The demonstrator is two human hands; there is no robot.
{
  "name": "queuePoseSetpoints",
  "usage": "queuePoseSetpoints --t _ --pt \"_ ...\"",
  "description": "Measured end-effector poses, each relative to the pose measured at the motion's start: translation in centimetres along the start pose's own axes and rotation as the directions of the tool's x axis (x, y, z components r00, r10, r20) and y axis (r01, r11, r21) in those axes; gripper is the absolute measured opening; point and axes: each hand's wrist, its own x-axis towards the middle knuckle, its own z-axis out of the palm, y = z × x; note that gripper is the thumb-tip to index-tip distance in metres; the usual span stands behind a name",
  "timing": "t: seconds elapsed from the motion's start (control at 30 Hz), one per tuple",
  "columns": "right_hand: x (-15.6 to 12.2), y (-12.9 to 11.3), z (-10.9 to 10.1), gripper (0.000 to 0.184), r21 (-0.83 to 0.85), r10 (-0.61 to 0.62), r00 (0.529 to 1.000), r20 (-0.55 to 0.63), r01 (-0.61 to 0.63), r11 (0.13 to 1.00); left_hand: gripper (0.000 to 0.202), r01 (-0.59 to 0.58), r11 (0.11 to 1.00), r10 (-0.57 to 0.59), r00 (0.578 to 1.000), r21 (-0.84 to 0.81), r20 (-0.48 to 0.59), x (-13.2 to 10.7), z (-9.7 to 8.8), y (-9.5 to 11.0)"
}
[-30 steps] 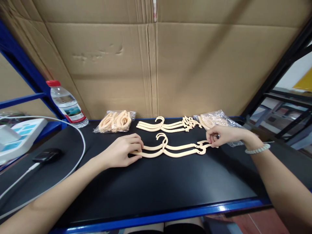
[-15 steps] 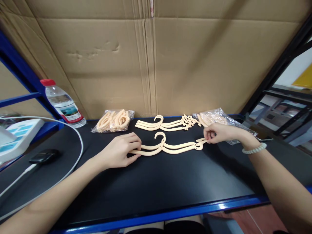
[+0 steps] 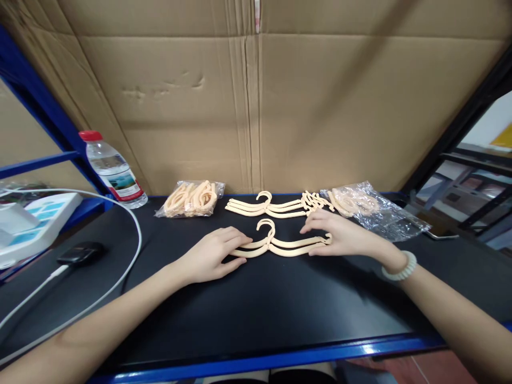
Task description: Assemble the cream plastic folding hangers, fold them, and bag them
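Observation:
Two cream plastic clothes hangers (image 3: 292, 249) lie one close behind the other on the black table, their hooks pointing away from me. My left hand (image 3: 216, 255) is closed around their left ends, thumb on the near side and fingers behind. At the right ends is my right hand (image 3: 342, 234), its thumb against the nearer hanger and its bent fingers arched over the farther one. A small cream connector piece (image 3: 328, 238) shows at the right tips, partly covered by that hand. Behind lie several more hangers (image 3: 264, 208) in a row.
Small cream pieces (image 3: 314, 201) are heaped beside the rear hangers. A clear bag of cream parts (image 3: 191, 198) lies at back left, another opened bag (image 3: 370, 205) at back right. A water bottle (image 3: 116, 173), white cable (image 3: 138, 240) and black device (image 3: 81, 253) are on the left.
My right hand has moved left from the connector piece onto the hangers' right ends, its pinch opening wider. My left hand keeps its place at the left ends. The view has shifted slightly.

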Motion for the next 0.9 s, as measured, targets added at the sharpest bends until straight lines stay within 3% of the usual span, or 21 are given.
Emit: queuePoseSetpoints --t 0.13,0.33,0.6,0.7,0.77,0.9 --pt "0.6 -0.7 1.3 0.028 0.009 -0.066 0.995 0.076 0.066 0.998 0.027 -0.008 1.000 0.007 0.999 -0.016 -0.033 0.2 0.2 0.3" --pt "0.5 -0.1 0.9 0.015 0.065 -0.053 0.994 0.092 0.047 0.997 0.022 -0.023 0.999 0.021 0.998 -0.026 -0.056 0.3 0.4 0.6" --pt "0.3 0.2 0.8 0.022 0.092 -0.046 0.995 0.092 0.038 0.995 0.022 -0.024 1.000 0.022 0.995 -0.019 -0.101 0.2 1.0 0.4" --pt "0.1 0.5 0.4 0.028 0.143 0.003 1.000 -0.028 0.001 0.990 0.024 -0.030 1.000 0.029 0.989 -0.004 -0.144 0.2 1.1 0.1" --pt "-0.2 1.0 -0.2 0.029 0.177 0.108 0.980 -0.168 -0.077 0.981 0.026 -0.026 1.000 0.028 0.981 0.012 -0.191 0.1 0.9 0.0" --pt "-0.6 2.5 -1.4 0.027 0.262 0.357 0.848 -0.392 -0.269 0.927 0.022 0.032 0.999 -0.031 0.959 0.002 -0.282 0.0 0.2 -0.4"
